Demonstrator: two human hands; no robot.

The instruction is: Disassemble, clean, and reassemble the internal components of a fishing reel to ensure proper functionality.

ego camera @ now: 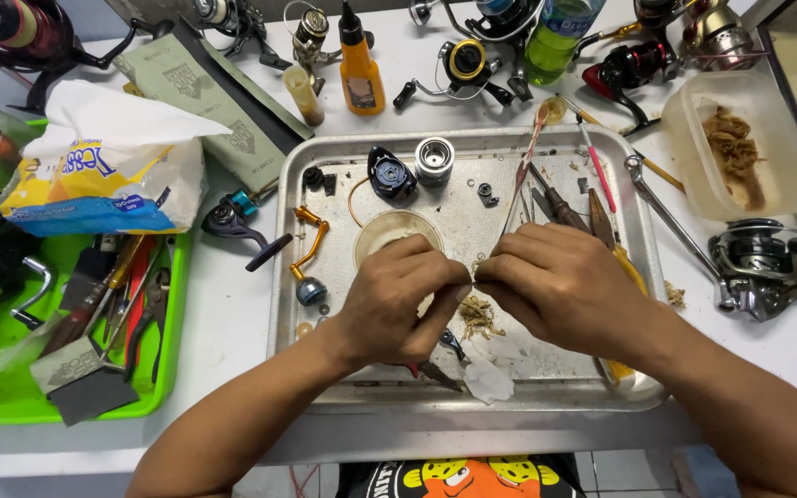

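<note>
Both my hands meet over the middle of a metal tray (pixel 325 157). My left hand (pixel 397 304) and my right hand (pixel 555 281) pinch a small part between their fingertips; the part itself is mostly hidden. Below the fingertips lies a tuft of brownish fibrous stuff (pixel 478 317) and a crumpled white tissue (pixel 488 378). A small clear cup (pixel 387 229) stands just beyond my left hand. An orange reel handle (pixel 308 258) lies to the left of it. A black reel part (pixel 390 175) and a silver spool (pixel 434 160) sit at the tray's far side.
Several hand tools (pixel 560 207) lie on the tray's right. A green tray (pixel 172 341) with pliers sits left, under a tissue pack (pixel 103 175). An orange oil bottle (pixel 361 74), several fishing reels (pixel 468 65), a clear tub (pixel 740 148), a wrench (pixel 671 217) and a silver reel (pixel 767 267) surround the tray.
</note>
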